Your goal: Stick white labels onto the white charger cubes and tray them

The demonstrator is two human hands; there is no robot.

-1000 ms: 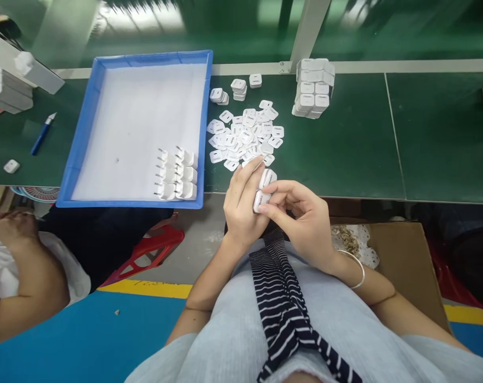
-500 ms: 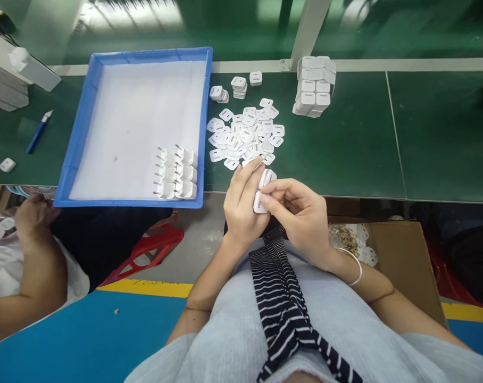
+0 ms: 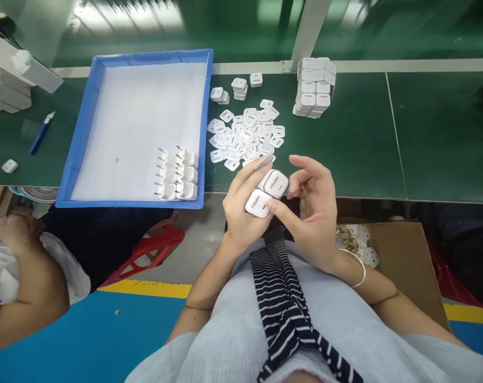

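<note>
My left hand (image 3: 241, 205) is closed around two white plug chargers, held side by side with their printed faces up. The upper charger (image 3: 276, 183) and the lower charger (image 3: 258, 203) each show dark lettering and a small slot. My right hand (image 3: 315, 213) has its fingers spread, and its thumb touches the lower charger's edge. A pile of loose white face plates (image 3: 247, 135) lies on the green bench just beyond my hands. Left of the pile, several white chargers (image 3: 185, 173) with metal pins stand in the near right corner of a blue tray (image 3: 203, 138).
Small stacks of face plates (image 3: 239, 88) sit behind the pile. A block of stacked chargers (image 3: 314, 88) stands by the metal post. A blue pen-like knife (image 3: 42, 133) lies at left. Another person's arm (image 3: 30, 266) is at lower left, and a cardboard box (image 3: 401, 260) below right.
My right hand has opened and its fingers moved away to the right, uncovering both chargers' faces. The other person's hand at left has shifted left and down.
</note>
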